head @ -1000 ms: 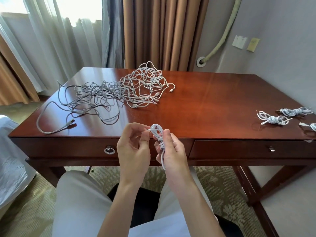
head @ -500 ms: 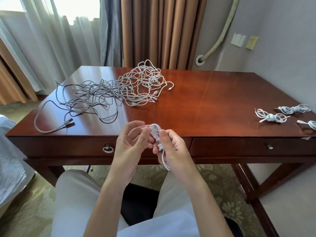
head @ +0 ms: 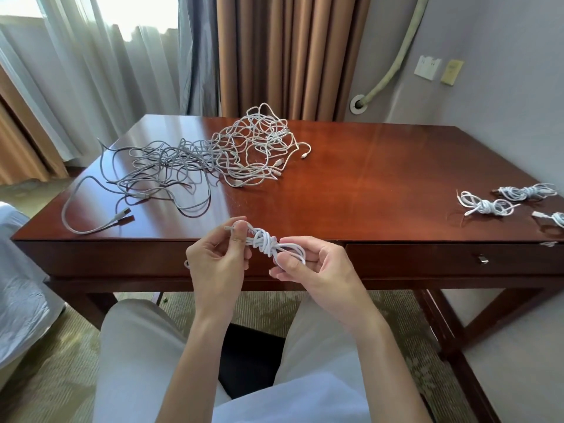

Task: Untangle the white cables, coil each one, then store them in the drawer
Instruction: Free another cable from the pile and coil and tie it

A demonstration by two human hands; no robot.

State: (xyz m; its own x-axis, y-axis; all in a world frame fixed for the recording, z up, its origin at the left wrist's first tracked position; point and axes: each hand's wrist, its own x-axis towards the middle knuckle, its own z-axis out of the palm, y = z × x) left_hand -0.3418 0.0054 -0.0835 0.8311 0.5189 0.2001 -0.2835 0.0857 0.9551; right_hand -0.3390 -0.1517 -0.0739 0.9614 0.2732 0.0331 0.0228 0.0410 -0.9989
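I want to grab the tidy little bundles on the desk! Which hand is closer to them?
The right hand. The coiled bundles lie farther to its right on the desk; the left hand is farther away, holding the other end of the cable.

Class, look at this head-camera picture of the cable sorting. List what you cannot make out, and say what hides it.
- Inside of the drawers: both closed fronts hide it.
- Third coiled cable, head view: cut off by the right edge.
- Left drawer's handle: hidden behind the left hand.
- Ends of the bundle: covered by the fingers of the left hand and the right hand.
- Number of cables in the tangled pile: strands overlap too much.
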